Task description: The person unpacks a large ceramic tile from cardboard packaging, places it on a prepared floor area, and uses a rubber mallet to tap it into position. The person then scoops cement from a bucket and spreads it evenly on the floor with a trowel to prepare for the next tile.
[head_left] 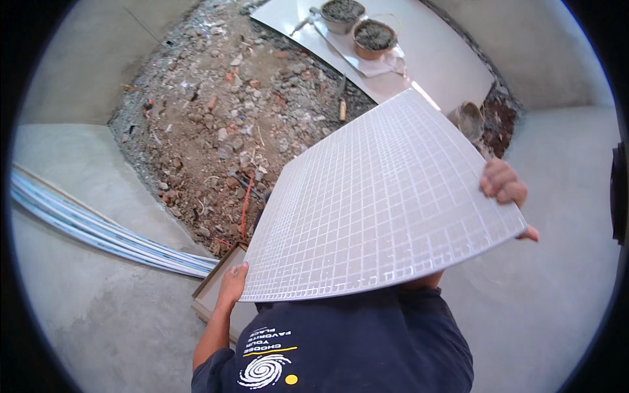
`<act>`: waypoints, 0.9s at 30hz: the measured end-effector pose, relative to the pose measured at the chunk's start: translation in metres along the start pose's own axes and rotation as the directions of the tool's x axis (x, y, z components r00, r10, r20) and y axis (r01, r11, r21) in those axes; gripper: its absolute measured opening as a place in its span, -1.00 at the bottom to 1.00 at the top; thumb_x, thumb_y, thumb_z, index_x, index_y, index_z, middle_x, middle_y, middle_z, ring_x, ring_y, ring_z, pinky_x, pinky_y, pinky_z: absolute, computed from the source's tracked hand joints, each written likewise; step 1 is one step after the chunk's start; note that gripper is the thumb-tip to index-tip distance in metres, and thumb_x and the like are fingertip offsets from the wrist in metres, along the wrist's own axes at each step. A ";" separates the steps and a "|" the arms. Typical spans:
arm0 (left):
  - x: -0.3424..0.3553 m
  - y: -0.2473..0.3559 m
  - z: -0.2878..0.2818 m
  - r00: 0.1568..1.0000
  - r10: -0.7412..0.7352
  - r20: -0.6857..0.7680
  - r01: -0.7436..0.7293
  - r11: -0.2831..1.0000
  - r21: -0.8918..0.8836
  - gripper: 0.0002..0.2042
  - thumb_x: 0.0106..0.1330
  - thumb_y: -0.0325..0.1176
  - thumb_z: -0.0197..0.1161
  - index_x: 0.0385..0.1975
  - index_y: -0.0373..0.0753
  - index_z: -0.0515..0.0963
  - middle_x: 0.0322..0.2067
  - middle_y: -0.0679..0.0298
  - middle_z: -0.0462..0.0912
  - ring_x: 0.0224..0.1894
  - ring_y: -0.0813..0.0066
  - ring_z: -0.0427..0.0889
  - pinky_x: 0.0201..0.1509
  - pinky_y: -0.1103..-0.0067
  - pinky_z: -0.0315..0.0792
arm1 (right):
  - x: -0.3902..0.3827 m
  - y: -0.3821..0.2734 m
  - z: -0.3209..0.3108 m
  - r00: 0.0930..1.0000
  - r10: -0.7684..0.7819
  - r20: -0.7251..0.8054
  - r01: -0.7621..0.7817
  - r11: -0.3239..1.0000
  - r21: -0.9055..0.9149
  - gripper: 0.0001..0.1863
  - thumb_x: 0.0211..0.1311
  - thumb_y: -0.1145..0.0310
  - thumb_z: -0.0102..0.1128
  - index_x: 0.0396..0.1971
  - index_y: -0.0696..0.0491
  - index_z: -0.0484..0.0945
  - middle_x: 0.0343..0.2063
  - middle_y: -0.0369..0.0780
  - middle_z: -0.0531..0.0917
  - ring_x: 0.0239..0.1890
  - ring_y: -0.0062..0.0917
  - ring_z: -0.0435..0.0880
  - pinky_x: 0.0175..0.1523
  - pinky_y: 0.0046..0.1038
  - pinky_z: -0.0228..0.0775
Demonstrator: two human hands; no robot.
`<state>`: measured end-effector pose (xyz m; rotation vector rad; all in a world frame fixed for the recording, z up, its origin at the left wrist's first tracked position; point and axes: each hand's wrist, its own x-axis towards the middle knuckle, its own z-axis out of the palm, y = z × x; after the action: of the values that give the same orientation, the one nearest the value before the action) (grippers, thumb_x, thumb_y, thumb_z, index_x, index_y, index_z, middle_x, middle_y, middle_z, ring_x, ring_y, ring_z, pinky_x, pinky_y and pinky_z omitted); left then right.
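A large floor tile [380, 203] is held tilted in front of my body, its gridded light-grey back facing me. My left hand [234, 281] grips its near left corner, the thumb over the edge. On the right edge, near the near right corner, my right hand [503, 181] is closed, fingers curled over the gridded side. The tile hides part of the ground beneath it and most of my right forearm.
Rubble and soil [229, 118] lie ahead. Beyond are a shiny pale slab [452, 52], two mortar-filled buckets [375, 38] [342, 13] and another bucket [468, 120]. A wooden-handled tool [343, 110] rests on the rubble. Pipes [111, 229] and a shallow box [208, 288] are at left.
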<state>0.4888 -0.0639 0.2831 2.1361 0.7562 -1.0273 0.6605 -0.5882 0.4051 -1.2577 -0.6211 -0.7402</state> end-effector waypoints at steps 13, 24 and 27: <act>0.167 0.073 -0.104 0.961 0.098 0.260 -0.180 0.931 0.318 -0.38 0.29 0.10 0.07 0.05 -0.41 0.43 -0.02 -0.23 0.54 0.09 -0.08 0.51 0.17 0.30 0.33 | -0.030 -0.021 0.081 0.894 -0.024 -0.447 -0.218 0.850 -0.480 -0.12 0.19 -0.51 -0.67 -0.66 0.03 0.33 -0.72 -0.23 0.37 -0.59 -0.48 0.34 -0.32 -0.42 0.13; 0.261 0.166 -0.173 0.888 0.180 0.424 -0.396 0.767 0.505 -0.34 0.33 0.18 -0.06 0.10 -0.36 0.42 0.02 -0.19 0.53 0.13 -0.07 0.48 0.19 0.30 0.31 | -0.024 -0.007 0.152 0.612 -0.270 -0.743 -0.328 0.769 -0.549 -0.20 0.33 -0.38 -0.61 -0.77 -0.01 0.27 -0.78 -0.25 0.35 -0.63 -0.53 0.30 -0.38 -0.48 0.22; 0.277 0.195 -0.143 0.780 0.152 0.607 -0.519 0.698 0.493 -0.29 0.34 0.24 -0.18 0.13 -0.35 0.41 0.07 -0.17 0.49 0.19 -0.06 0.42 0.26 0.31 0.25 | -0.012 -0.015 0.134 0.630 -0.324 -0.706 -0.323 0.718 -0.617 -0.22 0.35 -0.35 -0.54 -0.79 -0.02 0.28 -0.79 -0.25 0.34 -0.68 -0.55 0.28 -0.46 -0.52 0.22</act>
<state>0.8399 -0.0196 0.1840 2.2093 -0.3457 -1.7184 0.6395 -0.4571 0.4329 -1.4227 0.4815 -1.5130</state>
